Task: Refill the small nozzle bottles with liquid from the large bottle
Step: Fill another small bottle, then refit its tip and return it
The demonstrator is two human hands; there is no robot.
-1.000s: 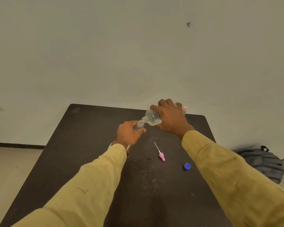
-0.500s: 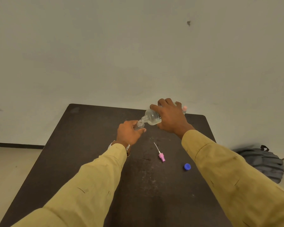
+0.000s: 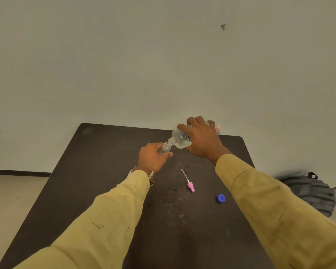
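My left hand (image 3: pixel 151 159) is wrapped around a small clear bottle (image 3: pixel 165 148) with its mouth uncapped, held upright above the dark table (image 3: pixel 97 171). My right hand (image 3: pixel 202 139) grips the large clear bottle (image 3: pixel 179 139), tipped on its side with its neck right at the small bottle's mouth. A pink nozzle with a thin white tube (image 3: pixel 189 184) lies on the table between my arms. A blue cap (image 3: pixel 221 198) rests to its right. Behind my right hand the pink tip of another small bottle (image 3: pixel 218 129) peeks out.
The table's far edge stands close to a plain wall. A dark backpack (image 3: pixel 310 193) sits on the floor to the right of the table. Pale floor shows on the left.
The large bottle's neck has come slightly closer onto the small bottle's mouth; both hands otherwise hold their places.
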